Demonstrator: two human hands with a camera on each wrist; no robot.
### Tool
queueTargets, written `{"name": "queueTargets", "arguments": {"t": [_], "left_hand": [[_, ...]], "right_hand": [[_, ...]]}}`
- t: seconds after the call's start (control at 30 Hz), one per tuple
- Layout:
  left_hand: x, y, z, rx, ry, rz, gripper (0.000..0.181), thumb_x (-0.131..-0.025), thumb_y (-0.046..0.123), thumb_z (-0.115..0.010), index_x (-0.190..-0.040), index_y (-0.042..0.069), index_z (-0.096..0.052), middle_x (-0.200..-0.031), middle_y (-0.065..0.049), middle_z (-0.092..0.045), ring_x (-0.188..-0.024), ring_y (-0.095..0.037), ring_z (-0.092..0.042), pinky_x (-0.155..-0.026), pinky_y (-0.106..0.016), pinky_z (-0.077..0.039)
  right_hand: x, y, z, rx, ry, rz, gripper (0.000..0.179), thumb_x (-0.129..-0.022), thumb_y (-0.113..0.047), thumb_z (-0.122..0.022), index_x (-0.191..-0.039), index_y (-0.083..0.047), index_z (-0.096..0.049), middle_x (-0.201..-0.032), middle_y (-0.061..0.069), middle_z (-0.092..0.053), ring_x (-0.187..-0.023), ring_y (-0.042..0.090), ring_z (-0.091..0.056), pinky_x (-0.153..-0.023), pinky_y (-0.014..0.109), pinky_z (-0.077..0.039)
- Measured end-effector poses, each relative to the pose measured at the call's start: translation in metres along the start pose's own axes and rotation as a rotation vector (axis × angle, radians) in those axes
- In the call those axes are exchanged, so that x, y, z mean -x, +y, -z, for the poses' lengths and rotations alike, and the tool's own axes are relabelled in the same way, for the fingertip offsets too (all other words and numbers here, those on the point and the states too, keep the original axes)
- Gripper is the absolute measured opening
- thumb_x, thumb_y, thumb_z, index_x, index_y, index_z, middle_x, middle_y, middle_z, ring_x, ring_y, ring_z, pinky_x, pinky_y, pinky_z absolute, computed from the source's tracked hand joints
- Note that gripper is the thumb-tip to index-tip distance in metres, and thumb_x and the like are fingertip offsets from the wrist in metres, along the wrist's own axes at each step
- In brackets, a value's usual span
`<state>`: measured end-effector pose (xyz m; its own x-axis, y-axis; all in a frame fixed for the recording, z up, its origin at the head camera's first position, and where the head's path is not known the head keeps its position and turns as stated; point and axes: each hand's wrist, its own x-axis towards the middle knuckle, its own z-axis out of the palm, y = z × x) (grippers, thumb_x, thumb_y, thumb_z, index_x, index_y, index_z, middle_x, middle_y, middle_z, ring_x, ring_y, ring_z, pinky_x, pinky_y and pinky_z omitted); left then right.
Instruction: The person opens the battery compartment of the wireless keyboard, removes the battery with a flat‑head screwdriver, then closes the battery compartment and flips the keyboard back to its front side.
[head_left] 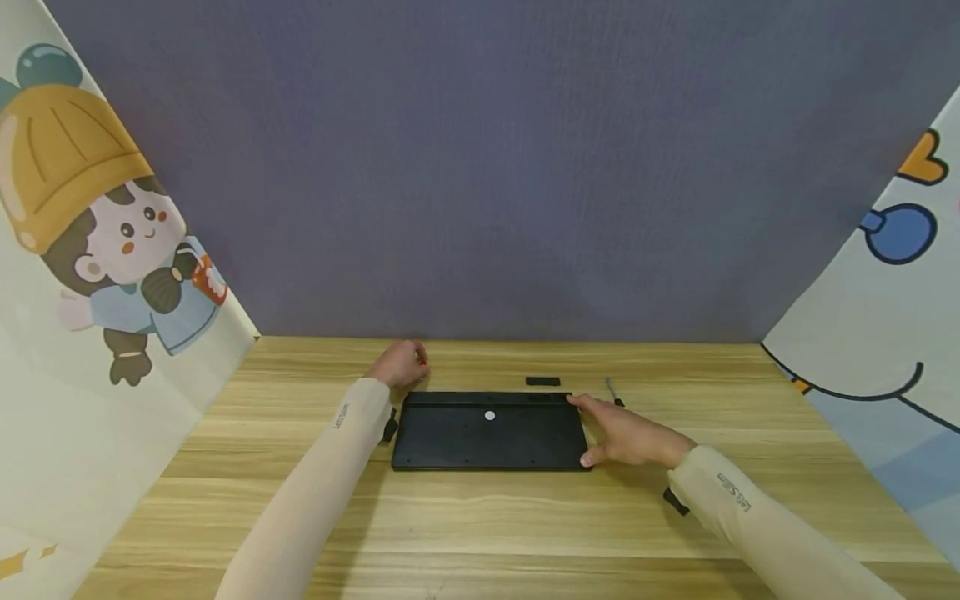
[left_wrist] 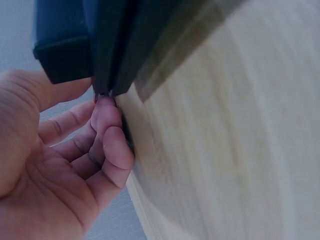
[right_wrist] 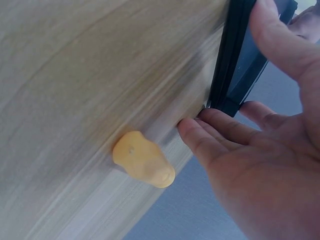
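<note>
A black keyboard (head_left: 465, 437) lies underside up on the wooden table, a round white sticker on its back. My right hand (head_left: 626, 433) holds its right end, thumb by the near corner, forefinger by the far one. In the right wrist view, the thumb (right_wrist: 277, 37) rests on the keyboard (right_wrist: 245, 60) while other fingers touch the table beside it. Just past the far left corner, my left hand (head_left: 401, 364) has curled fingers around a small thing showing red (head_left: 423, 362). Mostly hidden by the fingers in the left wrist view, its kind cannot be told.
A small black cover (head_left: 543, 381) lies behind the keyboard. Right of it is a screwdriver (head_left: 613, 390), partly behind my right hand. The right wrist view shows a rounded yellow-orange object (right_wrist: 142, 160) on the table. A grey panel (head_left: 510, 208) rises at the table's back edge.
</note>
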<state>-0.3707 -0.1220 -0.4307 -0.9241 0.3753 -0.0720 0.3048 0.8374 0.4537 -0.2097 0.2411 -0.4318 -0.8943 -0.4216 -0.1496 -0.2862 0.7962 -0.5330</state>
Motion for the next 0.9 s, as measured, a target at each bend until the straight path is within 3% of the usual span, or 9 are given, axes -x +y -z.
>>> {"name": "queueTargets", "arguments": {"t": [0.23, 0.47, 0.63, 0.73, 0.83, 0.9], "left_hand": [[0.0016, 0.0012, 0.001, 0.014, -0.002, 0.008, 0.028, -0.09, 0.017, -0.064, -0.111, -0.001, -0.061, -0.082, -0.006, -0.063, -0.066, -0.017, -0.056, -0.061, -0.031, -0.046], [0.0015, -0.0009, 0.0007, 0.01, 0.008, 0.005, 0.033, -0.091, 0.023, -0.063, -0.114, 0.0, -0.061, -0.103, -0.014, -0.064, -0.083, -0.022, -0.058, -0.073, -0.038, -0.049], [0.0027, -0.0018, 0.0026, 0.023, -0.009, 0.012, 0.034, -0.093, 0.024, -0.06, -0.117, 0.0, -0.059, -0.108, -0.015, -0.063, -0.084, -0.022, -0.058, -0.075, -0.041, -0.049], [0.0019, -0.002, 0.0024, 0.034, -0.026, -0.046, 0.034, -0.093, 0.021, -0.061, -0.121, 0.002, -0.058, -0.104, -0.013, -0.063, -0.079, -0.02, -0.057, -0.071, -0.039, -0.049], [-0.0002, -0.0017, 0.0001, 0.068, -0.056, -0.143, 0.036, -0.092, 0.016, -0.063, -0.126, 0.004, -0.057, -0.097, -0.012, -0.062, -0.074, -0.02, -0.056, -0.067, -0.037, -0.048], [-0.002, -0.0009, -0.0021, 0.082, -0.086, -0.206, 0.041, -0.091, 0.016, -0.065, -0.13, 0.007, -0.056, -0.097, -0.009, -0.06, -0.08, -0.02, -0.057, -0.068, -0.036, -0.049]], "right_hand": [[0.0, -0.0013, 0.0005, 0.002, -0.008, -0.004, 0.094, -0.075, -0.03, -0.08, -0.148, -0.005, -0.026, -0.147, 0.023, -0.029, -0.133, 0.042, -0.028, -0.101, 0.057, -0.029], [0.0002, -0.0023, 0.0009, 0.002, -0.012, -0.018, 0.094, -0.075, -0.031, -0.08, -0.148, -0.005, -0.027, -0.147, 0.023, -0.03, -0.132, 0.042, -0.029, -0.101, 0.057, -0.029], [0.0002, -0.0015, 0.001, 0.006, -0.016, -0.018, 0.094, -0.075, -0.031, -0.079, -0.148, -0.006, -0.026, -0.147, 0.023, -0.029, -0.132, 0.042, -0.029, -0.101, 0.057, -0.03], [0.0006, -0.0012, 0.0013, 0.007, -0.015, -0.013, 0.094, -0.075, -0.031, -0.079, -0.148, -0.006, -0.026, -0.147, 0.023, -0.029, -0.132, 0.042, -0.029, -0.1, 0.057, -0.03], [0.0006, -0.0007, 0.0013, 0.003, -0.013, -0.011, 0.094, -0.075, -0.031, -0.079, -0.148, -0.006, -0.026, -0.148, 0.023, -0.029, -0.132, 0.042, -0.029, -0.101, 0.057, -0.029], [0.0005, -0.0005, 0.0011, 0.0, -0.012, -0.016, 0.094, -0.075, -0.031, -0.079, -0.148, -0.006, -0.026, -0.148, 0.023, -0.029, -0.132, 0.041, -0.029, -0.101, 0.057, -0.029]]}}
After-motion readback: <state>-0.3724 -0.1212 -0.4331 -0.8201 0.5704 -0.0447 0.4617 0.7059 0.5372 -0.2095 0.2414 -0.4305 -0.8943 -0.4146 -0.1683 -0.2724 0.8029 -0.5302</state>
